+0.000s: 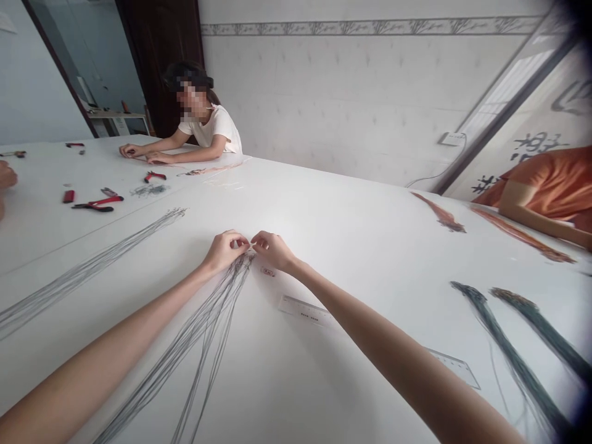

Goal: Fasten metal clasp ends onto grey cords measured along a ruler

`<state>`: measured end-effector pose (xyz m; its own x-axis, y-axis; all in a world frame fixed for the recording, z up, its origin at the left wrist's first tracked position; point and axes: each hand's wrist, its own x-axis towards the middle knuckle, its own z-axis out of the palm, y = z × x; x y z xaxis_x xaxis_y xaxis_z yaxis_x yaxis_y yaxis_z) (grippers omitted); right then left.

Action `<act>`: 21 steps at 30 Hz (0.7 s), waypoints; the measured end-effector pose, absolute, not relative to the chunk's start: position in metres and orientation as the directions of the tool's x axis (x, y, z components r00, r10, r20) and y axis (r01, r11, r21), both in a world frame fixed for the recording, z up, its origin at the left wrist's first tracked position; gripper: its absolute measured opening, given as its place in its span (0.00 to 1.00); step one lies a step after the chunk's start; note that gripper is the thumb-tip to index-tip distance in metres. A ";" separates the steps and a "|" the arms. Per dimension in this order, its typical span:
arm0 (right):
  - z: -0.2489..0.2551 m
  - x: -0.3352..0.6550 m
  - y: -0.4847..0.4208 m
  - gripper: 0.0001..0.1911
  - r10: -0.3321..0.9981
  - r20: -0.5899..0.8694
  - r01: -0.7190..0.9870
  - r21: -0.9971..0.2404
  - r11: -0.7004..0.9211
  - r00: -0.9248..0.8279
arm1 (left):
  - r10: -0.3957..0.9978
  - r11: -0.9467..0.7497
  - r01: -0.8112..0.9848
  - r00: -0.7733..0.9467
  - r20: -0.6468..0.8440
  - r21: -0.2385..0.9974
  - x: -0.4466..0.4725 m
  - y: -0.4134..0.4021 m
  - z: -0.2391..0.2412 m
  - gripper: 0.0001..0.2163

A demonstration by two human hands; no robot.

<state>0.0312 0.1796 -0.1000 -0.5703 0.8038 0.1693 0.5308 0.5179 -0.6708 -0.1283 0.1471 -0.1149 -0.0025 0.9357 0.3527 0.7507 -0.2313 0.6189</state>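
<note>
My left hand (pixel 225 248) and my right hand (pixel 272 248) meet at the middle of the white table (pixel 351 234), both with fingers pinched together. They hold the far ends of a bundle of thin grey wires (pixel 203 333) that fans out toward me between my forearms. A clear ruler (pixel 303 308) lies under my right forearm. A small clear piece (pixel 267 271) rests just below my right hand.
Another grey wire bundle (pixel 78 274) lies at left. Red-handled pliers (pixel 98 203) and cutters (pixel 155 176) sit far left. A person in white sits at the far side (pixel 210 126). A person in orange (pixel 550 185) is at right, with orange wire bundles (pixel 441 216) and dark bundles (pixel 504 345).
</note>
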 end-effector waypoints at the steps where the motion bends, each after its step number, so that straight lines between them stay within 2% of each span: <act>1: -0.094 0.039 0.172 0.11 0.803 0.154 0.532 -0.675 0.511 -0.575 | 0.931 -0.241 0.736 -0.009 0.365 0.633 -0.129 0.146 -0.114 0.05; 3: -0.078 0.064 0.150 0.12 0.789 0.103 0.532 -0.685 0.498 -0.606 | 0.927 -0.248 0.705 -0.027 0.375 0.665 -0.130 0.144 -0.112 0.06; 5: -0.061 0.099 0.120 0.06 0.733 0.008 0.522 -0.697 0.491 -0.680 | 0.927 -0.240 0.671 -0.056 0.371 0.701 -0.131 0.143 -0.111 0.08; 6: -0.052 0.119 0.103 0.04 0.668 -0.081 0.515 -0.706 0.485 -0.740 | 0.928 -0.231 0.654 -0.073 0.364 0.720 -0.131 0.143 -0.110 0.08; 8: -0.038 0.160 0.068 0.07 0.447 -0.381 0.568 -0.703 0.427 -0.809 | 0.932 -0.206 0.616 -0.112 0.344 0.760 -0.131 0.143 -0.109 0.09; 10: -0.028 0.199 0.035 0.10 0.330 -0.620 0.702 -0.631 0.329 -0.712 | 0.934 -0.178 0.572 -0.157 0.320 0.801 -0.131 0.143 -0.108 0.10; 11: -0.026 0.217 0.021 0.12 0.307 -0.693 0.758 -0.588 0.284 -0.652 | 0.934 -0.166 0.547 -0.180 0.308 0.821 -0.130 0.143 -0.107 0.10; 14: -0.024 0.260 -0.015 0.13 0.414 -0.782 0.880 -0.456 0.131 -0.466 | 0.931 -0.138 0.465 -0.242 0.275 0.875 -0.128 0.142 -0.103 0.10; 18: -0.030 0.297 -0.053 0.11 0.619 -0.748 0.943 -0.331 -0.032 -0.242 | 0.932 -0.114 0.367 -0.281 0.227 0.923 -0.126 0.138 -0.099 0.09; 21: -0.037 0.319 -0.072 0.10 0.675 -0.725 0.947 -0.295 -0.129 -0.134 | 0.940 -0.098 0.338 -0.279 0.199 0.936 -0.124 0.135 -0.092 0.08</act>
<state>0.3192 -0.0721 -0.0370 -0.1343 0.6753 -0.7252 0.9466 -0.1289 -0.2954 -0.1238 0.1352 -0.0920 -0.2790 0.9395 0.1987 0.3378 -0.0976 0.9361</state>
